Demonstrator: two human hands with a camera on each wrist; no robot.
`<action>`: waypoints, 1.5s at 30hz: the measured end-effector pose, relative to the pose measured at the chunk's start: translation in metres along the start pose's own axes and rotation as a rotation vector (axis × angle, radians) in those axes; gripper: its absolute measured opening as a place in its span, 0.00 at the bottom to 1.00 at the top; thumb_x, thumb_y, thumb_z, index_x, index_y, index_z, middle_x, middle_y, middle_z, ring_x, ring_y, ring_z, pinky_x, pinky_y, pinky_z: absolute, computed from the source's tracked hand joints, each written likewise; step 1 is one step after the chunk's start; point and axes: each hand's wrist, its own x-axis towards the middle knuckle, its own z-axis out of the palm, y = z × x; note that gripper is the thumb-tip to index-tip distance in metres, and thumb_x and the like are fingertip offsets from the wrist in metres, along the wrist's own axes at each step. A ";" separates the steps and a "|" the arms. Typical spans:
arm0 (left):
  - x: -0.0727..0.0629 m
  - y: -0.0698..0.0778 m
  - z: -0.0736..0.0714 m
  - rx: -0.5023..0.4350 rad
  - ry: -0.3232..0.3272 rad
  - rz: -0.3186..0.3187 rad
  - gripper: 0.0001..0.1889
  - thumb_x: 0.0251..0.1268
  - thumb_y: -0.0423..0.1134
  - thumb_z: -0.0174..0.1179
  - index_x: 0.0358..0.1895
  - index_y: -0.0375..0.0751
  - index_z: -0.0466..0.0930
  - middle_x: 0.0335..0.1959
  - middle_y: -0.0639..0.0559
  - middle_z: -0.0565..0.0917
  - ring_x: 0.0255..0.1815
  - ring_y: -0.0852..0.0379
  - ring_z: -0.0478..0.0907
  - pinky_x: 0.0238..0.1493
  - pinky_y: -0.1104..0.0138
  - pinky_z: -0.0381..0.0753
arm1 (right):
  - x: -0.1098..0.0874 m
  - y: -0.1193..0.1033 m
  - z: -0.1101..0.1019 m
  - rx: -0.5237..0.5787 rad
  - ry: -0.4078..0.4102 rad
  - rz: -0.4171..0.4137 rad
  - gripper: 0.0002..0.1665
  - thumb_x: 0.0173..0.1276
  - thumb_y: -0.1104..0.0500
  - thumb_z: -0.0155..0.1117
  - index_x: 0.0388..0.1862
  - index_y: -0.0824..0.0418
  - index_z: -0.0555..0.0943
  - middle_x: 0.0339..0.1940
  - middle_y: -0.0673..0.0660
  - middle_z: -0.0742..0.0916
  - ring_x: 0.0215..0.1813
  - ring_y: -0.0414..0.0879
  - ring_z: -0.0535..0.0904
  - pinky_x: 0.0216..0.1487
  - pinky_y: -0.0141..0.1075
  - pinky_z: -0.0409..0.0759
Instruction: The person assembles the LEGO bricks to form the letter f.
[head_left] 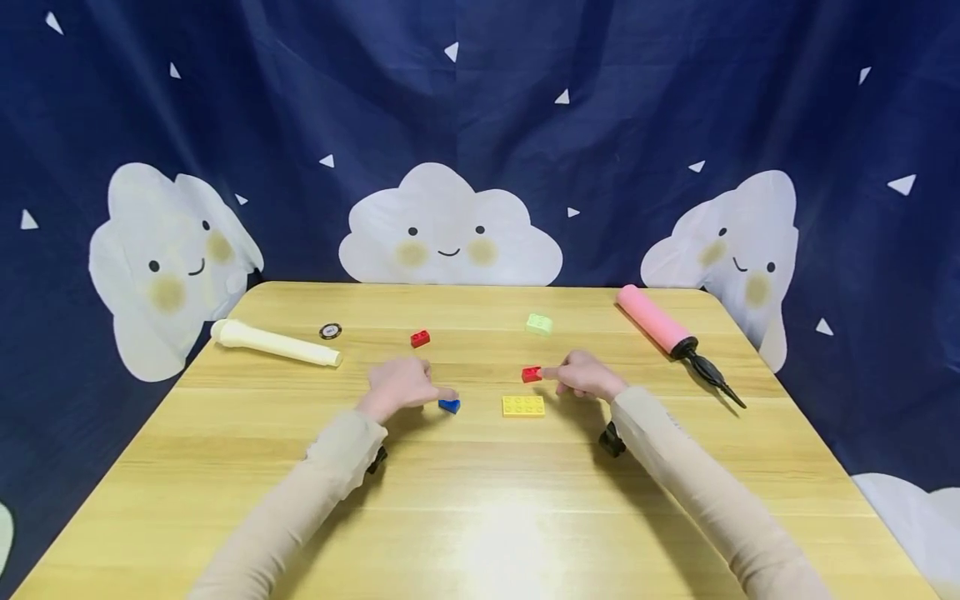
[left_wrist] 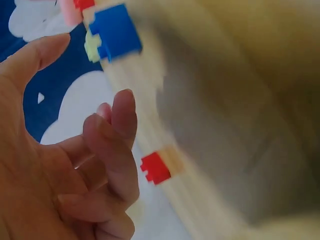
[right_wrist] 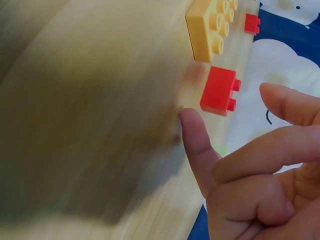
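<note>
My left hand (head_left: 401,385) is just left of a blue toy brick (head_left: 449,406), and in the head view its thumb overlaps the brick's top edge. The left wrist view shows a gap between the thumb and that blue brick (left_wrist: 119,32), with the other fingers loosely bent. On the right, my right hand (head_left: 588,377) reaches a finger toward a red brick (head_left: 531,374). From the right wrist view, the fingertips stand apart from this red brick (right_wrist: 219,91), and nothing is held. A yellow brick (head_left: 522,407) lies between the hands, nearer the front.
Farther back are another red brick (head_left: 420,338), a pale green brick (head_left: 538,323) and a round black-and-white chip (head_left: 330,331). A cream microphone-shaped object (head_left: 277,342) lies at the left, a pink hand pump (head_left: 660,321) at the right. Behind the wooden table (head_left: 450,533) hangs a dark blue curtain (head_left: 510,125).
</note>
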 end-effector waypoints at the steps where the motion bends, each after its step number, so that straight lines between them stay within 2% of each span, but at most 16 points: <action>1: -0.001 0.002 0.002 0.008 -0.010 -0.002 0.29 0.40 0.73 0.61 0.26 0.49 0.74 0.21 0.54 0.76 0.24 0.55 0.72 0.21 0.64 0.61 | 0.001 -0.001 0.002 0.005 0.001 0.007 0.26 0.66 0.43 0.60 0.38 0.68 0.79 0.17 0.51 0.78 0.12 0.36 0.56 0.16 0.29 0.57; 6: -0.004 0.010 0.010 0.014 -0.021 -0.022 0.32 0.33 0.76 0.63 0.17 0.51 0.66 0.15 0.56 0.66 0.19 0.58 0.65 0.19 0.65 0.56 | 0.006 -0.004 0.010 0.012 0.025 0.018 0.23 0.64 0.43 0.63 0.25 0.63 0.78 0.08 0.47 0.67 0.11 0.37 0.53 0.16 0.29 0.55; 11: -0.003 0.010 0.018 -0.006 0.002 -0.024 0.32 0.32 0.71 0.68 0.12 0.51 0.62 0.12 0.58 0.61 0.18 0.59 0.61 0.19 0.66 0.53 | 0.011 -0.008 0.017 -0.005 0.039 0.002 0.28 0.61 0.44 0.66 0.10 0.55 0.67 0.04 0.45 0.60 0.10 0.38 0.52 0.16 0.30 0.54; 16: -0.001 0.010 0.019 -0.004 0.033 -0.006 0.28 0.34 0.66 0.71 0.10 0.51 0.66 0.11 0.59 0.66 0.19 0.59 0.64 0.18 0.66 0.56 | 0.015 -0.012 0.021 -0.060 0.068 -0.036 0.30 0.59 0.45 0.67 0.07 0.53 0.65 0.04 0.45 0.60 0.10 0.38 0.53 0.16 0.31 0.54; 23: -0.002 0.007 0.017 -0.012 0.071 0.029 0.21 0.36 0.60 0.74 0.20 0.52 0.74 0.20 0.59 0.76 0.25 0.57 0.71 0.24 0.64 0.64 | 0.022 -0.019 0.028 -0.051 0.095 -0.024 0.30 0.59 0.46 0.69 0.06 0.53 0.64 0.04 0.46 0.62 0.11 0.39 0.53 0.18 0.32 0.55; 26: -0.003 0.005 0.016 -0.023 0.086 0.035 0.20 0.36 0.59 0.74 0.22 0.53 0.75 0.22 0.59 0.77 0.26 0.56 0.72 0.26 0.63 0.65 | 0.024 -0.021 0.032 -0.059 0.138 -0.038 0.28 0.59 0.50 0.68 0.07 0.53 0.64 0.05 0.47 0.66 0.12 0.40 0.56 0.19 0.32 0.58; 30: -0.005 0.003 0.015 -0.033 0.103 0.045 0.19 0.36 0.58 0.75 0.23 0.54 0.75 0.22 0.58 0.77 0.27 0.56 0.72 0.25 0.63 0.65 | 0.025 -0.023 0.038 -0.076 0.209 -0.059 0.20 0.57 0.54 0.67 0.10 0.57 0.74 0.09 0.50 0.76 0.16 0.41 0.65 0.23 0.32 0.65; 33: -0.005 0.004 0.014 -0.028 0.107 0.051 0.19 0.36 0.58 0.75 0.23 0.54 0.75 0.22 0.58 0.77 0.27 0.56 0.72 0.25 0.63 0.65 | 0.025 -0.022 0.038 -0.090 0.239 -0.073 0.12 0.57 0.56 0.67 0.18 0.60 0.81 0.16 0.52 0.83 0.21 0.43 0.72 0.28 0.32 0.69; 36: -0.004 0.005 0.012 -0.021 0.105 0.052 0.19 0.36 0.58 0.75 0.24 0.54 0.76 0.23 0.58 0.78 0.27 0.56 0.73 0.25 0.63 0.66 | 0.021 -0.024 0.036 -0.109 0.254 -0.098 0.09 0.56 0.57 0.68 0.26 0.62 0.82 0.25 0.54 0.85 0.30 0.46 0.76 0.33 0.33 0.72; 39: -0.004 0.008 0.011 -0.021 0.104 0.055 0.19 0.36 0.58 0.75 0.25 0.55 0.76 0.24 0.58 0.78 0.28 0.56 0.73 0.26 0.62 0.67 | 0.011 -0.030 0.034 -0.112 0.239 -0.141 0.11 0.53 0.58 0.71 0.32 0.63 0.80 0.31 0.55 0.85 0.34 0.48 0.77 0.36 0.35 0.73; 42: -0.005 0.009 0.009 -0.022 0.104 0.064 0.20 0.35 0.59 0.75 0.26 0.55 0.77 0.24 0.58 0.79 0.28 0.55 0.73 0.26 0.61 0.67 | -0.004 -0.035 0.037 -0.086 0.179 -0.208 0.16 0.51 0.61 0.73 0.37 0.65 0.79 0.30 0.56 0.84 0.31 0.46 0.78 0.32 0.34 0.75; 45: -0.008 0.011 0.010 -0.022 0.101 0.079 0.20 0.34 0.59 0.76 0.26 0.55 0.77 0.24 0.58 0.79 0.28 0.55 0.74 0.27 0.61 0.66 | -0.019 -0.037 0.048 -0.050 0.083 -0.277 0.17 0.50 0.65 0.73 0.39 0.66 0.79 0.27 0.55 0.84 0.26 0.44 0.78 0.26 0.32 0.75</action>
